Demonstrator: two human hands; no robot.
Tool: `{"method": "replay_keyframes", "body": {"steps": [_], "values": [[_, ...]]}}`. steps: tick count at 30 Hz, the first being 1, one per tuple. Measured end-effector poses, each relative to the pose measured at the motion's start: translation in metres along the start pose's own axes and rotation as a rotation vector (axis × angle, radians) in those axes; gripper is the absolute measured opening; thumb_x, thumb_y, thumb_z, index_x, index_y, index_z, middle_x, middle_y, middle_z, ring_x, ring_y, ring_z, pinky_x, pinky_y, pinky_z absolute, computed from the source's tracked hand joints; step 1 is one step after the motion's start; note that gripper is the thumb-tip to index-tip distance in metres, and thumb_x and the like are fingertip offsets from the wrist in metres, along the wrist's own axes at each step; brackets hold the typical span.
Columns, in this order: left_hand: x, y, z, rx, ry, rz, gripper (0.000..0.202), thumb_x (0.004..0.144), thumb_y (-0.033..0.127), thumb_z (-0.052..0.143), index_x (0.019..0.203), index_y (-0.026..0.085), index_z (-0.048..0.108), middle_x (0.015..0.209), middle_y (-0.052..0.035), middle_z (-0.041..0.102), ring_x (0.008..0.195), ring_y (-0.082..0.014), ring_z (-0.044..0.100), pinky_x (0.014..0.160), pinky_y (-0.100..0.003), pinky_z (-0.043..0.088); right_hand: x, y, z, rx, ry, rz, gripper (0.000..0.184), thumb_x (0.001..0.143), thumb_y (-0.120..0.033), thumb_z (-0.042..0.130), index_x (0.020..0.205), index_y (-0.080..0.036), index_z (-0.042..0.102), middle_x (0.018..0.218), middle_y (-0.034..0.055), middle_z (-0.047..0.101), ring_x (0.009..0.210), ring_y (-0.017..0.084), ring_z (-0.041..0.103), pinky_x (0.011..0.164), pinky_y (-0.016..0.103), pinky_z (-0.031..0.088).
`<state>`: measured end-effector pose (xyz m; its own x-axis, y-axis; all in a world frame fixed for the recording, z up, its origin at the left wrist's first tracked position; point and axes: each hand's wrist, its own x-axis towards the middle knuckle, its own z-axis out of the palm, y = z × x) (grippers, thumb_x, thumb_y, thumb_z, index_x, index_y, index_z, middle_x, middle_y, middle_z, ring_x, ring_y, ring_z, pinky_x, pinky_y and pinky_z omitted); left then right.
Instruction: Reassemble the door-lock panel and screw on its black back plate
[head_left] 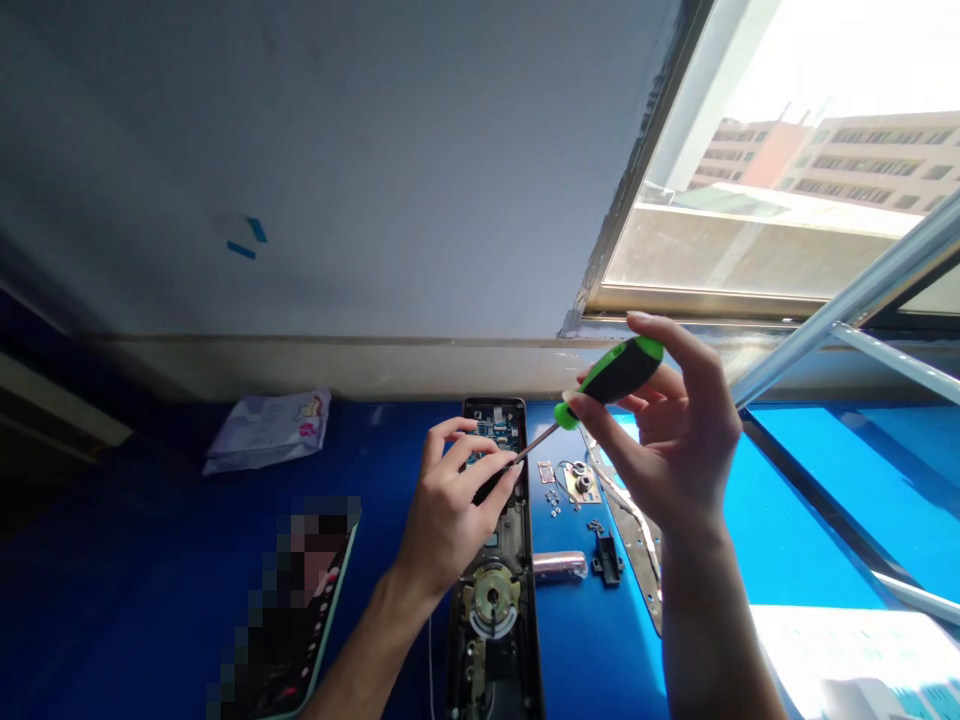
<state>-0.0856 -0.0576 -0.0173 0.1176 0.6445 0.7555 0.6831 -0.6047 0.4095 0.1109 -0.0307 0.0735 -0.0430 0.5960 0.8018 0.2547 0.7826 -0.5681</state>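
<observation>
A person's two bare hands work at a long, narrow, dark open housing (516, 535) that runs from near to far across a glossy blue worktop (390, 460). The right hand (675, 440), raised to the right of the housing and clear of it, grips a screwdriver with a green-and-black handle (624, 370) between thumb and fingers. The tool slants down to the left, its slim metal shaft ending at the fingertips of the left hand (459, 488). That hand lies over the far half of the housing from the left, thumb and forefinger drawn close around the tip; whether they pinch the shaft or a part beneath cannot be told.

Beyond the left hand, at the housing's far end, shows a blue circuit board (504, 430); on the near side sits a round brass-coloured mechanism (493, 595).

Right of the housing, between it and the right forearm, lie small loose metal screws (553, 502), a yellowish metal plate with round fittings (583, 485), a black plastic bracket (607, 560) and a shiny pink cylinder (561, 566) reaching to the housing's edge. Left of the hands are a dark-screened phone (319, 610), near, and a pale printed packet (271, 430), far.
</observation>
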Motion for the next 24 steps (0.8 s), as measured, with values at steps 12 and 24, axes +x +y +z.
{"method": "replay_keyframes", "body": {"steps": [12,24], "values": [[-0.007,0.003,0.007,0.100,-0.126,-0.081,0.026,0.094,0.029,0.076,0.120,0.025,0.075,0.147,-0.0122,0.056,0.147,-0.0392,0.040,0.117,-0.066,0.047,-0.005,0.011,0.004,-0.124,-0.098,-0.196,0.071,0.083,-0.011,0.083,0.145,-0.037,0.061,0.124,0.0030,0.079,0.091,0.021,0.078,0.077,0.040,0.072],[-0.010,0.001,0.010,0.087,-0.115,-0.114,0.024,0.096,0.030,0.073,0.119,0.025,0.076,0.145,-0.0120,0.057,0.146,-0.0394,0.042,0.118,-0.065,0.047,-0.007,0.011,0.009,-0.145,-0.138,-0.207,0.070,0.088,-0.014,0.081,0.148,-0.041,0.057,0.121,0.0010,0.078,0.095,0.020,0.077,0.080,0.036,0.070]]}}
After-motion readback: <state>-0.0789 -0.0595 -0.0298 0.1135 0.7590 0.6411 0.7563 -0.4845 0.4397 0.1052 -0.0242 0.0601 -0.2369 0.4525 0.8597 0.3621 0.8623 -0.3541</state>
